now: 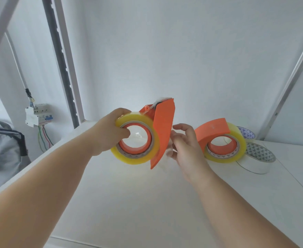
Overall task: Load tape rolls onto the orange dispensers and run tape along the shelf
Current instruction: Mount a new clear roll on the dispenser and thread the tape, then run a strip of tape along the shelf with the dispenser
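A yellowish tape roll point(134, 140) seated on an orange dispenser point(162, 133) is held up above the white shelf point(129, 203), gripped by the left hand point(109, 133) at its nine o'clock side, thumb hooked into the core and fingers curled over the rim. The right hand point(186, 145) is seen at the dispenser's three o'clock, fingers loosely spread and relaxed, nothing clasped; whether the guard is touched cannot be told. At three o'clock from that hand, a second loaded dispenser point(217, 133) is rested on the shelf, its roll point(236, 149) in place. Just behind it, spare rolls point(258, 154) are stacked. At nine o'clock, a breaker box point(38, 114) is mounted.
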Demonstrator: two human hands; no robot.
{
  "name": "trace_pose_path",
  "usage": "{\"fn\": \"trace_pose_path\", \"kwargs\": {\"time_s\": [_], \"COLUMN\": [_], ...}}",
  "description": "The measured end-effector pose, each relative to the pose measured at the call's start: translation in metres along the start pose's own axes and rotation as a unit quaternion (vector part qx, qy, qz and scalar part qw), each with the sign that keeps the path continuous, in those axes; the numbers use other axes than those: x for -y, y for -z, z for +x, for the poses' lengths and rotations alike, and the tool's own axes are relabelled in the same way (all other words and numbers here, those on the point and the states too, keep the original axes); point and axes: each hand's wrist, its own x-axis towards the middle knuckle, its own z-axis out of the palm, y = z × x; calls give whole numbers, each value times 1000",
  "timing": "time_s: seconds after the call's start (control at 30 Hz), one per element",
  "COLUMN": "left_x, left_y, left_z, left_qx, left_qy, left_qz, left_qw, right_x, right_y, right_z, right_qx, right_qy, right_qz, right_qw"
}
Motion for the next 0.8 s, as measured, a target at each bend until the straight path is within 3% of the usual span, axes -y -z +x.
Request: {"fn": "trace_pose_path", "kwargs": {"time_s": [0.23,0.4,0.63,0.8], "left_x": [15,19,18,21], "left_y": [-20,-43,-63,-72], "left_z": [-7,-11,-14,-22], "left_qx": [2,-18,-5,66], "left_qy": [48,90,117,118], "left_qz": [-180,-330,-446,-495], "left_qw": [983,940,887,859], "right_x": [12,12,7,-3], "right_y": [1,-2,-7,-13], "right_z": [-6,-11,-17,-17], "right_qx": [3,35,81,16], "right_qy": [-9,91,99,176], "right_qz": [69,-94,-115,-153], "right_qw": [998,991,985,972]}}
